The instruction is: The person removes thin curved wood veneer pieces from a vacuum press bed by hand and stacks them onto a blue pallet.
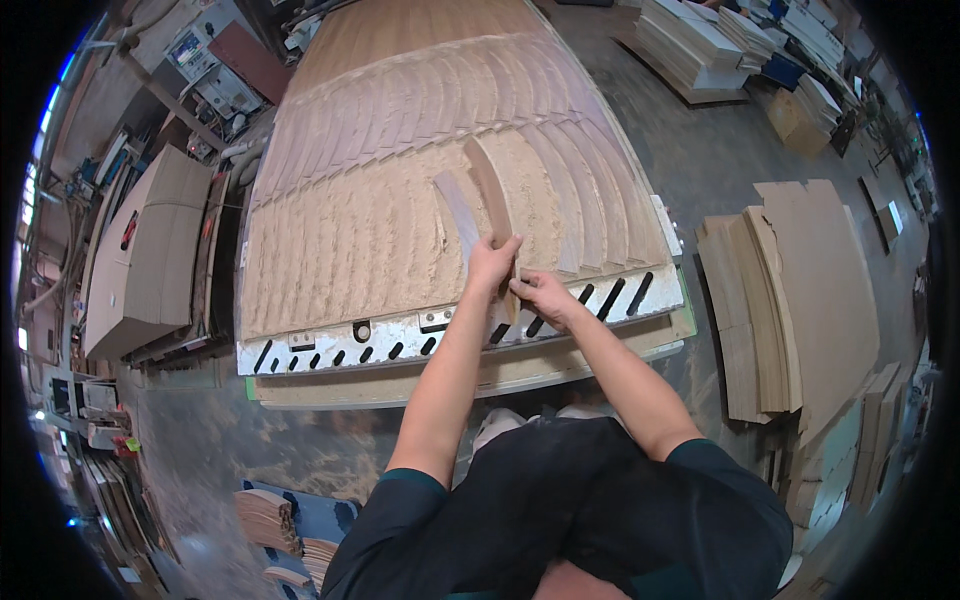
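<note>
A long curved wooden strip (pixel 488 185) is raised on edge over the front of a sawdust-covered board. My left hand (pixel 492 263) is closed round it below the middle. At its lower end my right hand (pixel 544 297) pinches it between thumb and fingers. A second, paler curved strip (pixel 456 208) stretches away from my left hand; its near end is hidden there, so I cannot tell whether it is held or lying. Several more curved strips (pixel 595 205) lie side by side, cut in the board (pixel 340 260), right of my hands.
Along the board's front runs a white slotted metal edge (pixel 385 350). Stacked curved pieces (pixel 267 520) sit on a blue pallet at lower left. Large panel stacks stand left (pixel 150 250) and right (pixel 765 310). Further board stacks (pixel 690 45) and a control cabinet (pixel 205 65) are behind.
</note>
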`<action>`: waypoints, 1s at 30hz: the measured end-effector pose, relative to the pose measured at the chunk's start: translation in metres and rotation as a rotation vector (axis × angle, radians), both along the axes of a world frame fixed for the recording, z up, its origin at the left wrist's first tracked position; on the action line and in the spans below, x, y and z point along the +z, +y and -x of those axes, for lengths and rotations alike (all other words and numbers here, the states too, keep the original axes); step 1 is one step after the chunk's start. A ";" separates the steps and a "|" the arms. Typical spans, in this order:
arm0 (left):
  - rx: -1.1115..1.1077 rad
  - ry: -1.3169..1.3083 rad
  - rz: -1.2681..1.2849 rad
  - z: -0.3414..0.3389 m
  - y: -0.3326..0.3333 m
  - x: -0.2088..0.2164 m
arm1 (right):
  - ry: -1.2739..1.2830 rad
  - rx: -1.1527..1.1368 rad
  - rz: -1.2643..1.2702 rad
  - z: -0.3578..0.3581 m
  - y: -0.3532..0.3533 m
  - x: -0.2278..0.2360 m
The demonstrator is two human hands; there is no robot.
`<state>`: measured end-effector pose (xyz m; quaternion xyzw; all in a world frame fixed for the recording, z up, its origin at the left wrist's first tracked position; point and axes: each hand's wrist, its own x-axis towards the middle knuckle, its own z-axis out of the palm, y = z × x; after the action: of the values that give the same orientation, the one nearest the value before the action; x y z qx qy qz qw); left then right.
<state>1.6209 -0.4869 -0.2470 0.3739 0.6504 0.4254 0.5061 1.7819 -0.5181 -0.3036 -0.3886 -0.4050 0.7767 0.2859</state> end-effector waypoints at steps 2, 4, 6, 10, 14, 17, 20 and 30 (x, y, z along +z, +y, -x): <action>0.105 0.118 -0.135 0.008 -0.017 0.002 | -0.088 0.050 -0.026 0.011 -0.011 0.011; 0.145 0.267 -0.133 0.014 -0.028 0.008 | -0.282 0.116 -0.260 0.010 -0.015 0.006; 0.160 0.537 -0.142 0.025 -0.039 -0.005 | -0.341 0.132 -0.370 0.002 -0.024 0.007; 0.170 0.886 -0.250 0.033 -0.044 -0.060 | -0.416 -0.012 -0.472 -0.032 -0.028 0.002; 0.184 1.046 -0.188 0.026 -0.051 -0.069 | -0.684 -0.379 -0.477 -0.089 -0.020 0.007; 0.186 1.176 -0.268 -0.008 -0.049 -0.059 | -0.938 -0.600 -0.571 -0.144 0.004 -0.009; 0.002 1.116 -0.347 -0.069 -0.040 -0.040 | -0.939 -0.641 -0.538 -0.176 0.024 -0.021; 0.002 1.180 -0.277 -0.149 -0.035 -0.060 | -0.847 -0.482 -0.529 -0.160 0.021 -0.011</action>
<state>1.7703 -0.5217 -0.3074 0.6087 0.7601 0.2276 0.0064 1.9421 -0.4973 -0.3146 -0.6636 -0.5654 0.3371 0.3555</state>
